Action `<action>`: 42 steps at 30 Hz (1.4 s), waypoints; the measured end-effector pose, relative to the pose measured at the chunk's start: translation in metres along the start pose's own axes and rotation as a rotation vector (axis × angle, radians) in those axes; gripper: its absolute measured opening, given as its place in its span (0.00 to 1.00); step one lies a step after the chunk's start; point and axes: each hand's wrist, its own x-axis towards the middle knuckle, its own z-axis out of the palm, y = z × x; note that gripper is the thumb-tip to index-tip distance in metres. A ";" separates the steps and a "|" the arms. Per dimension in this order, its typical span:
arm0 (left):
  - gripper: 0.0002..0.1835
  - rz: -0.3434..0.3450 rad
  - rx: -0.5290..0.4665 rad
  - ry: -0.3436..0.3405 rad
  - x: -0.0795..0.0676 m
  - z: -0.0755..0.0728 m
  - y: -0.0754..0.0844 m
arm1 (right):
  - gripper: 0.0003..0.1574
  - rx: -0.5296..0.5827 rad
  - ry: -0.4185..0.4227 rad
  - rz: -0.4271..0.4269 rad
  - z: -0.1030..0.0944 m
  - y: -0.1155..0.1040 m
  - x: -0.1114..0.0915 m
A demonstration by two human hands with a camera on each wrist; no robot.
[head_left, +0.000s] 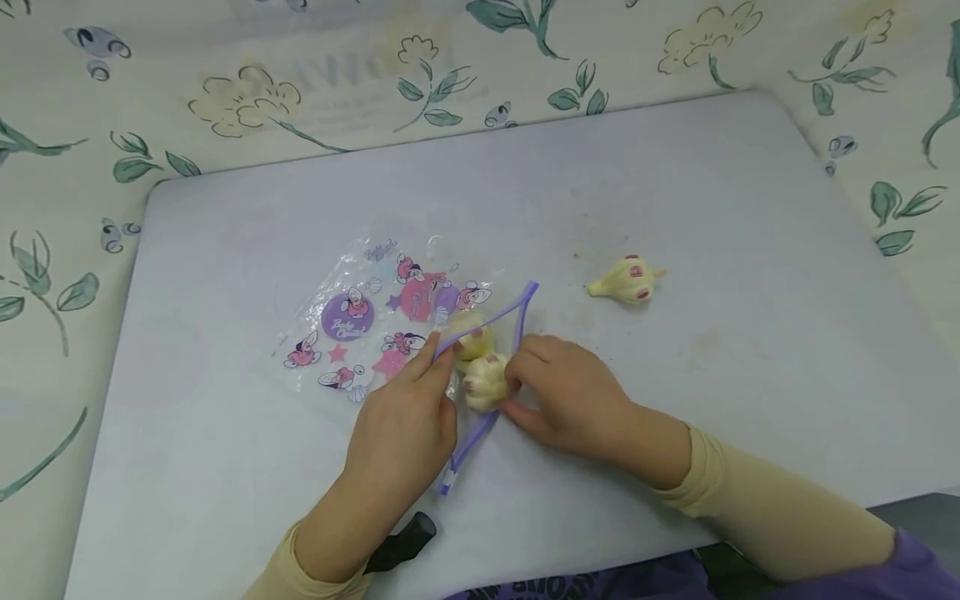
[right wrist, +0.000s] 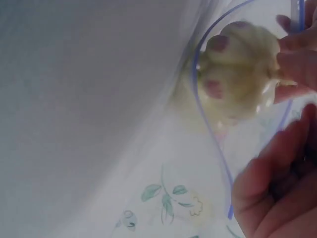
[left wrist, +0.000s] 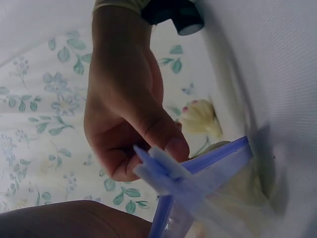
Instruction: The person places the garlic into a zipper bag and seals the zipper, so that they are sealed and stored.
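Note:
A clear zip bag (head_left: 348, 354) with a purple zip strip and pink and purple cartoon prints lies mid-table, its mouth spread towards the right. My left hand (head_left: 401, 429) holds the bag's mouth at its left side. With thumb and fingers, my right hand (head_left: 573, 400) pinches a pale yellow garlic bulb (head_left: 486, 383) with pinkish patches, at the bag's mouth. Right behind it, a second garlic bulb (head_left: 468, 337) shows partly behind the purple strip. In the right wrist view, the strip curves around a garlic bulb (right wrist: 237, 74).
A third garlic bulb (head_left: 626, 279) lies on the white table (head_left: 750, 333), right of the bag. Small crumbs dot the surface near it. A flowered cloth (head_left: 360, 75) borders the table behind and at the sides. A black device (head_left: 408, 537) sits by the left wrist.

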 end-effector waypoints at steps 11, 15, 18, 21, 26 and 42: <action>0.22 -0.004 -0.011 0.010 0.000 0.001 0.001 | 0.13 -0.031 -0.180 -0.038 0.000 -0.003 -0.003; 0.22 -0.018 -0.010 0.002 0.000 0.001 0.002 | 0.21 -0.076 -0.325 -0.045 0.001 -0.002 -0.006; 0.22 -0.022 -0.004 0.001 0.000 0.001 0.002 | 0.23 -0.101 -0.359 -0.044 0.001 -0.002 -0.007; 0.21 -0.021 -0.001 0.007 0.000 0.001 0.002 | 0.24 -0.102 -0.363 -0.023 -0.001 -0.002 -0.006; 0.21 -0.016 -0.003 0.018 0.000 0.002 0.002 | 0.24 -0.092 -0.344 0.015 -0.011 0.003 -0.005; 0.21 -0.006 -0.019 0.041 0.000 0.004 0.002 | 0.68 0.528 0.267 0.809 -0.089 0.096 -0.032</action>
